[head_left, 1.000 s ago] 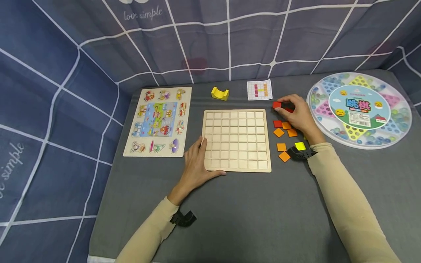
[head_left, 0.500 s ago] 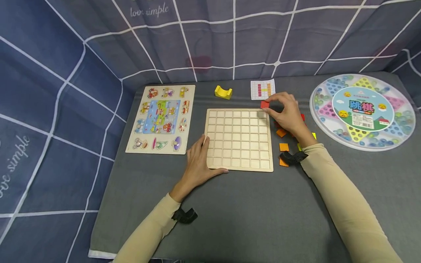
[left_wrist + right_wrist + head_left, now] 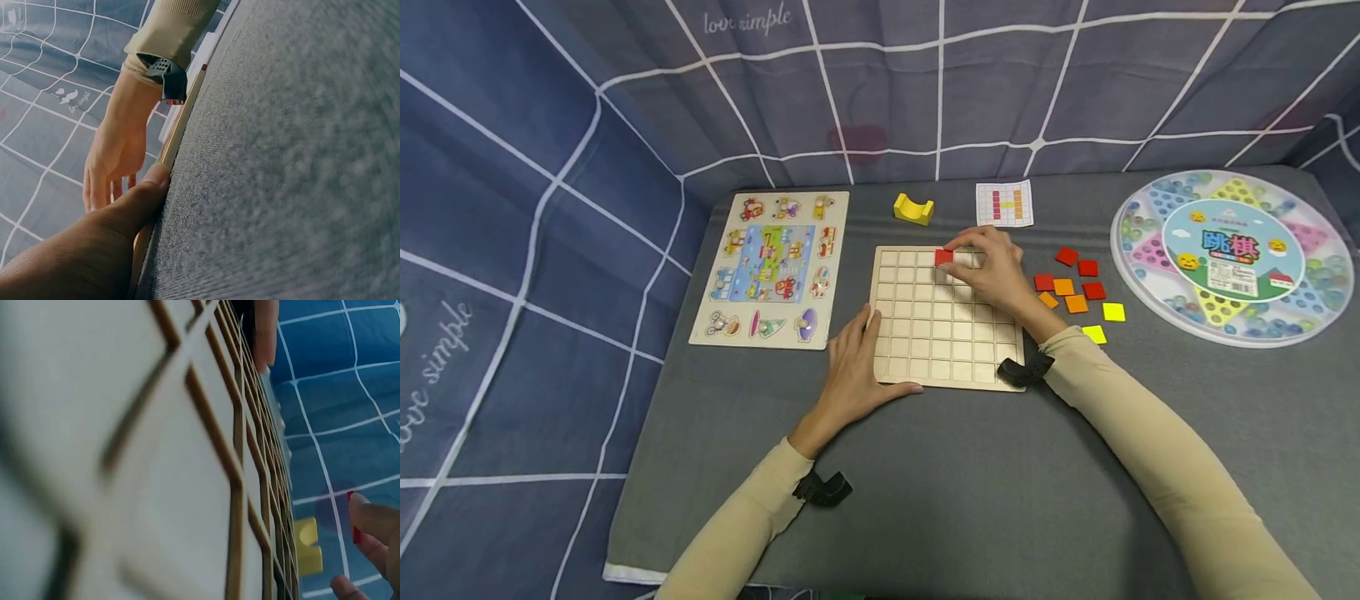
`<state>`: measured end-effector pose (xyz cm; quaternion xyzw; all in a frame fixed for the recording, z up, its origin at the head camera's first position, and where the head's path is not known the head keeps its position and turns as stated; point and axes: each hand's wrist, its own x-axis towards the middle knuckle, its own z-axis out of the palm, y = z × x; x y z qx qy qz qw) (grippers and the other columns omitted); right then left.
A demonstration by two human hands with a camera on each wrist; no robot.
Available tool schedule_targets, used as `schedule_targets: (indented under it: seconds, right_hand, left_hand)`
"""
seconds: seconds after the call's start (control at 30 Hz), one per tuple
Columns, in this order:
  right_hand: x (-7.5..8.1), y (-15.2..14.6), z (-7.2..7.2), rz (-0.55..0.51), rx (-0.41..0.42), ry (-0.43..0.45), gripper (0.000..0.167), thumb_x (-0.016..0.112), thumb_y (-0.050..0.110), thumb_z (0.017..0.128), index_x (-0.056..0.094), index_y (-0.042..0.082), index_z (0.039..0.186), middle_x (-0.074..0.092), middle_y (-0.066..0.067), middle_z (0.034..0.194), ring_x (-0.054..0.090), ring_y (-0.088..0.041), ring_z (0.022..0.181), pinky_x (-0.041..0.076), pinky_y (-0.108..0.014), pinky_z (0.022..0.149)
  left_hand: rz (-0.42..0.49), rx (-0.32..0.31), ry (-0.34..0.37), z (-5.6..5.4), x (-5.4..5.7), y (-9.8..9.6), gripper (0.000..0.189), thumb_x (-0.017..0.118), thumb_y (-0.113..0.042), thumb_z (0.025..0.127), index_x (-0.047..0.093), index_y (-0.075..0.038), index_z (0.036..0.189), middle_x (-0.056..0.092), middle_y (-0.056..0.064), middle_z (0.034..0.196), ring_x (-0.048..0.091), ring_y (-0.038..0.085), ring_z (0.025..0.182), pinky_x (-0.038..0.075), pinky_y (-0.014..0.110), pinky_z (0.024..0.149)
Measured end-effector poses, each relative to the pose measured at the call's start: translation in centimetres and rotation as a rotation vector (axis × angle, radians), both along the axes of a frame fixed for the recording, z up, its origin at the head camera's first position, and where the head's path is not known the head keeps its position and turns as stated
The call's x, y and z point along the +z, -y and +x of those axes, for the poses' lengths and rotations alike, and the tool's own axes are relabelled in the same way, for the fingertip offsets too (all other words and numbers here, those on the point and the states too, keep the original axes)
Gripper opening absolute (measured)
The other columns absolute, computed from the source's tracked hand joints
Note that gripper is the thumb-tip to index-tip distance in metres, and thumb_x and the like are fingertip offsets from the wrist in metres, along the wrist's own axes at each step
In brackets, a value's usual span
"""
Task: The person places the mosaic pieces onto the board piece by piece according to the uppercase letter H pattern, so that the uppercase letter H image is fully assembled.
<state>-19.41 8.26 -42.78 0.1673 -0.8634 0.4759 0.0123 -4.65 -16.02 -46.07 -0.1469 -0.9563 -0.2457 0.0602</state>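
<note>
Grey cloth covers the bench (image 3: 865,517), and loose things on it could probably slide if something pushes them. Nearest is the left grip (image 3: 850,375), not clenched: its fingers lie along the left edge of the grid board (image 3: 917,333) and its thumb along the near edge. If this support becomes weak, I think the board may turn when its other side is pressed.

Over the near right corner of the board hangs the black wrist camera (image 3: 1028,371) of the right arm. The right wrist view shows the grid very close, so a low wrist could knock the board. Just beside the right sleeve (image 3: 1142,442) lies a yellow tile (image 3: 1094,334), which the cuff may drag away.

Farther, the right grip (image 3: 992,262) pinches a red tile (image 3: 943,257) at the fourth square from the left of the far row; in the right wrist view it seems raised, apart from the board. If released tilted, it could rest upon the dividing strips and not lie flat.

To the right of the board, loose red tiles (image 3: 1087,267) and orange tiles (image 3: 1077,304) lie close together, so taking one may disturb its neighbour. Beyond is a printed card (image 3: 1004,204) with coloured squares, so small that a miscount is possible. Behind it hangs the curtain (image 3: 880,92).
</note>
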Motion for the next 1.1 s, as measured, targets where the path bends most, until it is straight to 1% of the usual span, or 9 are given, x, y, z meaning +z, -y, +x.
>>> schedule_targets:
  seconds: [0.1, 0.23, 0.33, 0.5, 0.7, 0.83, 0.93, 1.1]
  right_hand:
    - [-0.1, 0.7, 0.1, 0.016, 0.001, 0.020, 0.028, 0.081, 0.030, 0.081, 0.074, 0.018, 0.106, 0.055, -0.006, 0.129, 0.039, -0.030, 0.123, 0.007, -0.058, 0.106]
    - [-0.1, 0.9, 0.3, 0.041, -0.003, 0.039, 0.029, 0.082, 0.032, 0.080, 0.074, 0.020, 0.106, 0.054, -0.005, 0.131, 0.038, -0.029, 0.125, 0.006, -0.057, 0.105]
    - [0.0, 1.0, 0.4, 0.046, -0.005, 0.055, 0.031, 0.083, 0.031, 0.080, 0.074, 0.021, 0.107, 0.053, -0.006, 0.133, 0.038, -0.029, 0.125, 0.006, -0.057, 0.104]
    - [0.0, 1.4, 0.5, 0.033, -0.012, 0.072, 0.031, 0.084, 0.032, 0.078, 0.075, 0.021, 0.105, 0.053, -0.006, 0.131, 0.037, -0.032, 0.121, 0.006, -0.059, 0.101]
    - [0.0, 2.0, 0.2, 0.050, -0.015, 0.114, 0.031, 0.082, 0.034, 0.080, 0.074, 0.021, 0.107, 0.048, -0.010, 0.135, 0.031, -0.035, 0.128, 0.008, -0.060, 0.098]
    - [-0.1, 2.4, 0.0, 0.068, -0.027, 0.154, 0.032, 0.082, 0.036, 0.079, 0.074, 0.021, 0.106, 0.046, -0.010, 0.139, 0.028, -0.035, 0.132, 0.007, -0.059, 0.100]
    - [-0.3, 2.8, -0.2, 0.092, -0.029, 0.171, 0.033, 0.084, 0.038, 0.077, 0.074, 0.022, 0.104, 0.046, -0.009, 0.141, 0.027, -0.036, 0.134, 0.003, -0.058, 0.104]
    - [-0.7, 3.2, -0.3, 0.120, -0.019, 0.152, 0.032, 0.083, 0.039, 0.077, 0.074, 0.022, 0.102, 0.046, -0.009, 0.139, 0.026, -0.037, 0.136, -0.003, -0.057, 0.109]
  left_hand:
    - [-0.001, 0.001, 0.008, 0.0, 0.1, 0.0, 0.125, 0.085, -0.062, 0.062, 0.027, 0.000, 0.153, 0.023, 0.020, 0.160, 0.026, 0.036, 0.144, 0.026, 0.057, 0.106]
    - [-0.005, 0.000, 0.004, 0.0, 0.1, 0.0, 0.124, 0.085, -0.062, 0.061, 0.028, 0.000, 0.153, 0.024, 0.020, 0.159, 0.026, 0.036, 0.144, 0.026, 0.057, 0.107]
    - [-0.008, -0.003, -0.003, 0.0, 0.1, 0.0, 0.124, 0.085, -0.062, 0.061, 0.029, 0.001, 0.152, 0.024, 0.021, 0.159, 0.027, 0.037, 0.144, 0.027, 0.057, 0.106]
    - [-0.007, -0.005, -0.011, 0.0, 0.1, 0.1, 0.124, 0.085, -0.062, 0.061, 0.029, 0.001, 0.152, 0.025, 0.021, 0.159, 0.027, 0.037, 0.144, 0.027, 0.057, 0.106]
    - [-0.014, -0.005, -0.005, 0.1, 0.0, 0.0, 0.123, 0.085, -0.061, 0.062, 0.029, 0.000, 0.152, 0.024, 0.021, 0.159, 0.026, 0.037, 0.144, 0.027, 0.058, 0.106]
    - [-0.010, -0.004, 0.003, 0.1, 0.0, 0.0, 0.123, 0.085, -0.062, 0.062, 0.029, 0.000, 0.152, 0.024, 0.020, 0.159, 0.027, 0.037, 0.144, 0.027, 0.057, 0.106]
    - [-0.006, -0.001, 0.008, 0.2, 0.0, 0.0, 0.123, 0.085, -0.062, 0.062, 0.029, -0.001, 0.153, 0.023, 0.019, 0.160, 0.026, 0.036, 0.144, 0.027, 0.057, 0.106]
    - [-0.010, -0.003, 0.001, 0.1, 0.1, 0.1, 0.122, 0.084, -0.062, 0.062, 0.030, -0.001, 0.152, 0.023, 0.019, 0.159, 0.027, 0.036, 0.144, 0.027, 0.056, 0.106]
